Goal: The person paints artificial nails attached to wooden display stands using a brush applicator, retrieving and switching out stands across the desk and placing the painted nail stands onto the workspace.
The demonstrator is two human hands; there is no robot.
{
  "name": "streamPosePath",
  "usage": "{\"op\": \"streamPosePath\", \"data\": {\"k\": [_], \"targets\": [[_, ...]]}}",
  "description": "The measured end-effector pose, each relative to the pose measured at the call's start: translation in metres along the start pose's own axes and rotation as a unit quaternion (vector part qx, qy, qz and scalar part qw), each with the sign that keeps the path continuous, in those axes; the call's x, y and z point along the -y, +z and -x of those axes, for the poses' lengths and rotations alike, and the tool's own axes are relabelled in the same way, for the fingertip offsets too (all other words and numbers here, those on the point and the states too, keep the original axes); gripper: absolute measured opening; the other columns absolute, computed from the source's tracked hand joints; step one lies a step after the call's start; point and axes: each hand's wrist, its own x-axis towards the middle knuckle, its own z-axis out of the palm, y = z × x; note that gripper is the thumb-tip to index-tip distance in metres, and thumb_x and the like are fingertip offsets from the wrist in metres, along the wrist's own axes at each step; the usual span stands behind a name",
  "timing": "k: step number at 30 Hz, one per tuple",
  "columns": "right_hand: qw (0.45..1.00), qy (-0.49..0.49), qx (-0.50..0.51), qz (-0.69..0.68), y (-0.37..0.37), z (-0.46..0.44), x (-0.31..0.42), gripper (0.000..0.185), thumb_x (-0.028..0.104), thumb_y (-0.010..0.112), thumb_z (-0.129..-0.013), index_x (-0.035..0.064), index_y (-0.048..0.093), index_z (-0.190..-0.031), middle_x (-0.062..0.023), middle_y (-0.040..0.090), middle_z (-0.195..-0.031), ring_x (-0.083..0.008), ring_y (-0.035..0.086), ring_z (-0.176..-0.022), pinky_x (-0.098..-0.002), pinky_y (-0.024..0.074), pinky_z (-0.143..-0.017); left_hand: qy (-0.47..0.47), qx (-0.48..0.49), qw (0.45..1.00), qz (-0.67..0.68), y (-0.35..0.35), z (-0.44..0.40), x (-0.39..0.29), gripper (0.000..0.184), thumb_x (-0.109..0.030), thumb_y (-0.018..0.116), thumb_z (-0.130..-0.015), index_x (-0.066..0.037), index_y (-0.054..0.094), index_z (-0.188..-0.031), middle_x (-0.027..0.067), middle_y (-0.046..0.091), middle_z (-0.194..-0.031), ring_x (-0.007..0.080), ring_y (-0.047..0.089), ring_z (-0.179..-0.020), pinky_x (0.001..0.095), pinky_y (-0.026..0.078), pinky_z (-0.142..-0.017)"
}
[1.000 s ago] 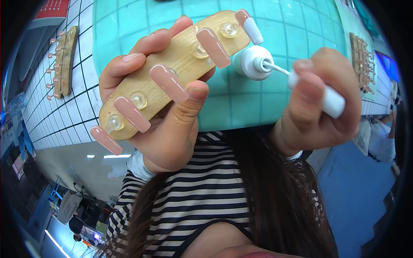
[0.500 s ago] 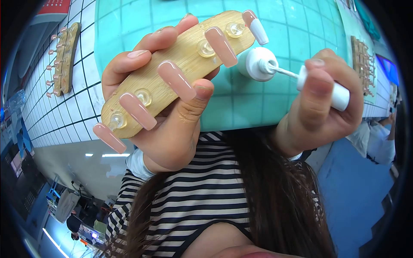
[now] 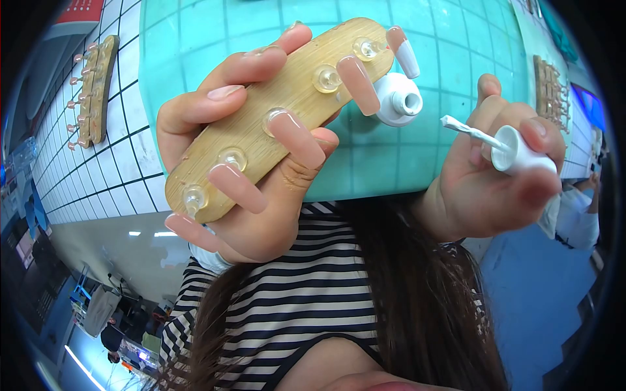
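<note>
My left hand point(image 3: 261, 215) is closed around a wooden nail display stand point(image 3: 287, 94), held tilted above the table. Several glossy pinkish-nude false nails point(image 3: 297, 138) stick out from it on clear pegs. The false nail at the far end point(image 3: 405, 57) has a white tip. My right hand point(image 3: 482, 176) pinches the white cap of a nail polish brush point(image 3: 521, 153) between thumb and fingers. White polish coats its bristles point(image 3: 450, 122), which point left. Between the hands stands an uncapped white polish bottle point(image 3: 399, 101), its neck facing me and its base partly behind the stand.
A green gridded mat point(image 3: 385, 163) covers the middle of the white tiled table point(image 3: 130, 159). Other nail stands lie at the left point(image 3: 96, 91) and at the right point(image 3: 554, 94). Something red point(image 3: 78, 13) sits at the upper left corner.
The brush has come out of the bottle neck and moved right, and my right hand has turned its cap. The stand in my left hand has shifted slightly right and down.
</note>
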Motion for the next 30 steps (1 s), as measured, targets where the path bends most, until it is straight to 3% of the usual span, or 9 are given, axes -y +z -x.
{"op": "streamPosePath", "data": {"k": [3, 5, 7, 14, 19, 22, 26, 28, 30], "targets": [[0.989, -0.018, 0.101, -0.106, 0.001, -0.005, 0.004, 0.040, 0.041, 0.044, -0.085, 0.0084, 0.054, -0.106, -0.0009, 0.042, -0.058, -0.0088, 0.035, -0.048, -0.0419, 0.0285, -0.088, -0.009, 0.007, 1.000, 0.029, 0.000, 0.001, 0.001, 0.048, 0.009, 0.059, -0.072, -0.010, 0.039, -0.111, 0.0152, 0.041, -0.119, 0.0425, 0.035, -0.118, 0.0416, 0.050, -0.083], [0.991, -0.024, 0.099, -0.083, 0.001, -0.005, 0.005, 0.037, 0.037, 0.047, -0.084, 0.0095, 0.052, -0.109, -0.0008, 0.045, -0.059, -0.0095, 0.038, -0.049, -0.0418, 0.0277, -0.088, 0.007, 0.012, 1.000, 0.015, 0.002, -0.001, 0.002, 0.049, 0.009, 0.060, -0.071, -0.011, 0.039, -0.110, 0.0150, 0.041, -0.118, 0.0418, 0.035, -0.118, 0.0433, 0.047, -0.087], [0.970, -0.054, 0.224, -0.078, -0.008, -0.010, 0.005, 0.035, 0.033, 0.051, -0.083, 0.0091, 0.050, -0.108, -0.0012, 0.046, -0.059, -0.0099, 0.040, -0.050, -0.0428, 0.0281, -0.085, 0.022, 0.016, 1.000, 0.001, 0.002, -0.002, 0.001, 0.050, 0.008, 0.061, -0.070, -0.011, 0.039, -0.110, 0.0149, 0.041, -0.118, 0.0412, 0.036, -0.118, 0.0450, 0.045, -0.090], [0.967, -0.078, 0.237, 0.042, -0.003, -0.007, 0.015, 0.027, 0.014, 0.058, -0.078, 0.0069, 0.049, -0.102, -0.0051, 0.049, -0.061, -0.0114, 0.041, -0.050, -0.0458, 0.0279, -0.078, -0.020, 0.037, 0.998, 0.048, -0.002, -0.001, -0.006, 0.049, 0.008, 0.065, -0.068, -0.012, 0.040, -0.106, 0.0136, 0.042, -0.116, 0.0407, 0.035, -0.118, 0.0452, 0.041, -0.094], [0.968, -0.085, 0.233, 0.045, -0.013, -0.007, 0.014, 0.028, 0.011, 0.059, -0.075, 0.0066, 0.049, -0.101, -0.0044, 0.048, -0.060, -0.0116, 0.040, -0.050, -0.0467, 0.0283, -0.078, -0.039, 0.039, 0.995, 0.082, -0.003, 0.000, -0.006, 0.049, 0.009, 0.065, -0.067, -0.012, 0.041, -0.104, 0.0135, 0.042, -0.116, 0.0398, 0.035, -0.118, 0.0434, 0.042, -0.094], [0.972, -0.083, 0.218, 0.036, -0.008, -0.003, 0.014, 0.029, 0.010, 0.059, -0.074, 0.0069, 0.048, -0.101, -0.0027, 0.046, -0.060, -0.0111, 0.040, -0.050, -0.0471, 0.0284, -0.080, 0.000, 0.036, 0.999, 0.003, -0.001, 0.001, -0.004, 0.046, 0.009, 0.063, -0.068, -0.010, 0.042, -0.103, 0.0148, 0.042, -0.116, 0.0409, 0.034, -0.119, 0.0448, 0.043, -0.093], [0.949, -0.100, 0.255, 0.154, 0.005, -0.007, 0.026, 0.030, 0.012, 0.057, -0.075, 0.0097, 0.046, -0.104, -0.0004, 0.045, -0.063, -0.0107, 0.040, -0.049, -0.0457, 0.0281, -0.084, 0.003, 0.074, 0.994, 0.078, -0.005, -0.001, -0.009, 0.037, 0.004, 0.049, -0.079, -0.007, 0.039, -0.113, 0.0163, 0.039, -0.122, 0.0410, 0.034, -0.118, 0.0435, 0.045, -0.090], [0.948, -0.103, 0.282, 0.109, -0.005, -0.011, 0.022, 0.032, 0.011, 0.057, -0.075, 0.0107, 0.046, -0.105, -0.0003, 0.045, -0.064, -0.0105, 0.040, -0.049, -0.0451, 0.0281, -0.085, 0.003, 0.081, 0.992, 0.097, -0.009, -0.001, -0.008, 0.035, 0.003, 0.045, -0.082, -0.007, 0.038, -0.115, 0.0167, 0.038, -0.123, 0.0410, 0.034, -0.117, 0.0432, 0.046, -0.089], [0.944, -0.107, 0.307, 0.064, -0.009, -0.010, 0.018, 0.034, 0.011, 0.056, -0.075, 0.0117, 0.045, -0.107, -0.0002, 0.045, -0.065, -0.0103, 0.041, -0.049, -0.0446, 0.0281, -0.087, 0.058, 0.124, 0.990, 0.017, -0.013, 0.000, -0.002, 0.037, 0.003, 0.039, -0.084, -0.007, 0.036, -0.119, 0.0150, 0.036, -0.127, 0.0371, 0.037, -0.116, 0.0378, 0.050, -0.084]]}}
